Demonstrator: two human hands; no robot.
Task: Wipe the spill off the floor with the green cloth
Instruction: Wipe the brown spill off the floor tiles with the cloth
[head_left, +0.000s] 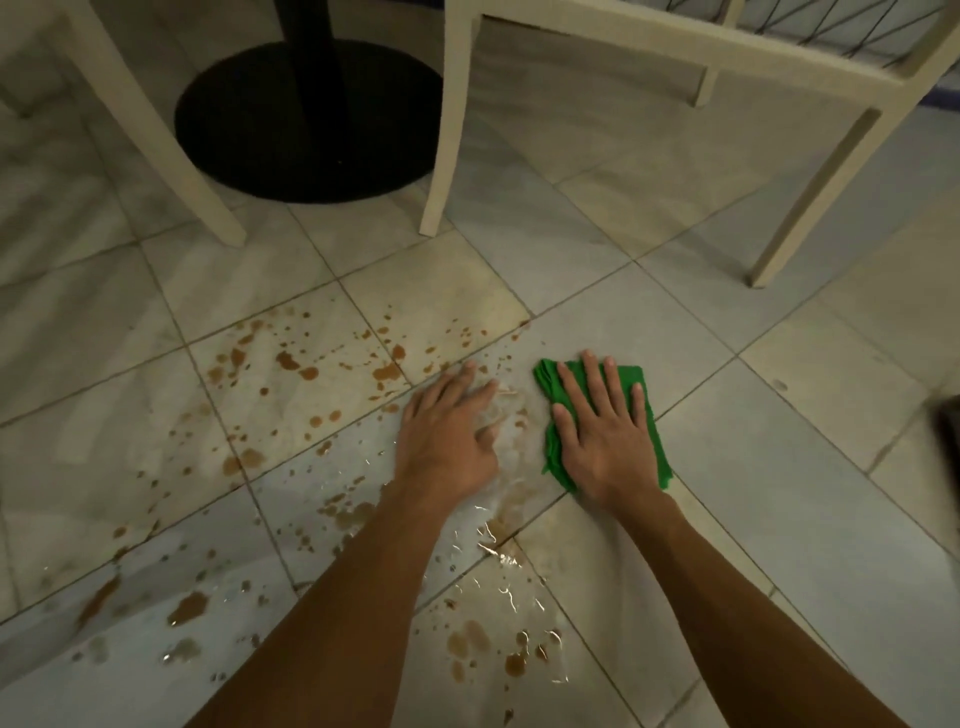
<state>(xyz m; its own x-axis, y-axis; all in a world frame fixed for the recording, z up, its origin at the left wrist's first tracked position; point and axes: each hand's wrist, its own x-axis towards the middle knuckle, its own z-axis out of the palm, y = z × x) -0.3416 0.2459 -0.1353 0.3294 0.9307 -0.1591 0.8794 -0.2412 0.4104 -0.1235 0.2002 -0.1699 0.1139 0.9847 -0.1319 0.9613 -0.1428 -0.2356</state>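
Note:
A folded green cloth (551, 385) lies flat on the pale floor tiles, right of centre. My right hand (602, 436) presses down on it with straight, spread fingers and covers most of it. My left hand (449, 423) rests flat on the wet tile just left of the cloth, fingers straight, holding nothing. The spill (291, 364) is a wide scatter of brown drops and puddles across the tiles to the left. It also runs toward me, with a shiny wet smear (511, 564) between my forearms.
A black round table base (270, 135) stands at the back. Cream chair legs (436, 156) rise behind the spill, with another leg (208, 192) at the left and one (789, 228) at the right. A dark object (948, 421) shows at the right edge.

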